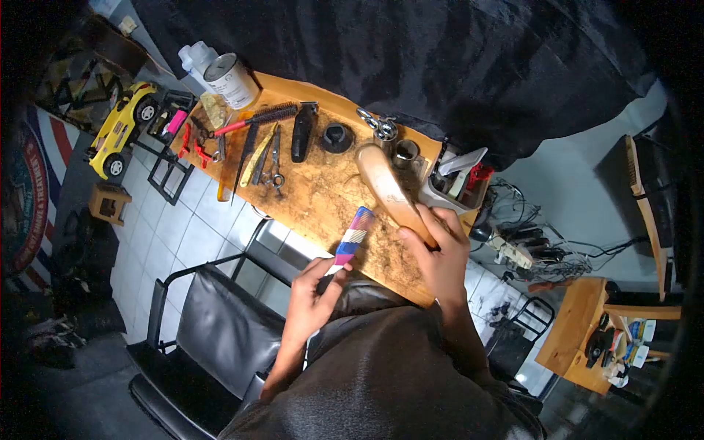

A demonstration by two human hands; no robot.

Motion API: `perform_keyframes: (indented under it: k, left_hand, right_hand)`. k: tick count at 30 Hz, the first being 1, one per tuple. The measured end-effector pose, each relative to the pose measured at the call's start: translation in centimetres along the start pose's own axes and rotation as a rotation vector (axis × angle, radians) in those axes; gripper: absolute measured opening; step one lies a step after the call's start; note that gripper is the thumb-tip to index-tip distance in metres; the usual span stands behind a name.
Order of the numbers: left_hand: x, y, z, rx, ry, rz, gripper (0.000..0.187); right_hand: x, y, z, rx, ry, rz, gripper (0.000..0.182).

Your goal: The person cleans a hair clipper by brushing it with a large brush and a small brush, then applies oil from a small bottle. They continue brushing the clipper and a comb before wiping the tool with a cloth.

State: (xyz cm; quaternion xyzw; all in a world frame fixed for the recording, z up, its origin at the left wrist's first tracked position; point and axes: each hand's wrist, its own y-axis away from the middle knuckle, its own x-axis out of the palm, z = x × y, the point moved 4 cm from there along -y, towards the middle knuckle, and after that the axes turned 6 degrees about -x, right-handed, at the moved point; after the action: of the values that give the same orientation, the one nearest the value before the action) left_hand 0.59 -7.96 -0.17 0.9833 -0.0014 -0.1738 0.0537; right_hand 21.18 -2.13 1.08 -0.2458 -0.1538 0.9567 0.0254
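1. In the grip of the left hand (312, 299), a striped comb (353, 240) is held, its far end over the bench (312, 209).
2. In the right hand's (444, 253) grip, a wooden brush (390, 192) is held by one end, apart from the comb.
3. On the bench, a black clipper (303, 133), scissors (275, 163) and a round hairbrush (274, 114) are laid out.

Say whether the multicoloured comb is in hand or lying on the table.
In hand: the left hand grips the lower end of the comb, and its coloured length extends beyond the grip.
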Motion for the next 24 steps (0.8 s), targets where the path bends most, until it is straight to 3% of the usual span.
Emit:
perform_keyframes:
  k: [1,6,10,13,14,16,17,20,24]
  left_hand:
    - [0.2,0.0,0.1,-0.025,0.021,-0.008,0.018]
    - [0.3,-0.7,0.6,-0.009,0.015,-0.102,0.018]
    - [-0.1,-0.8,0.4,-0.044,-0.034,-0.073,0.019]
    - [0.3,-0.6,1.2,-0.162,0.152,-0.013,0.019]
    - [0.5,-0.6,1.6,-0.222,0.257,0.011,0.019]
    - [0.4,-1.0,1.4,-0.094,0.076,-0.059,0.019]
    - [0.3,-1.1,1.4,-0.03,-0.013,-0.094,0.019]
    - [0.6,-0.8,2.5,0.046,0.117,-0.054,0.02]
    - [0.3,-1.3,-0.4,0.06,0.055,-0.016,0.017]
  right_hand:
    - [-0.4,-0.1,0.0,-0.001,-0.027,-0.016,0.045]
    - [0.8,1.6,1.3,-0.071,-0.226,0.468,0.043]
    - [0.4,1.2,-0.1,-0.022,0.054,0.167,0.048]
    - [-0.8,0.6,1.0,-0.21,0.327,-0.122,0.047]
    - [-0.9,0.6,1.0,-0.18,0.238,-0.076,0.047]
    - [-1.0,1.3,1.2,-0.125,0.061,0.018,0.047]
    - [-0.5,1.6,1.2,-0.092,0.005,0.156,0.047]
    - [1.1,2.4,0.9,-0.033,-0.142,0.496,0.049]
    - [0.4,2.2,-0.1,-0.041,0.065,0.188,0.047]
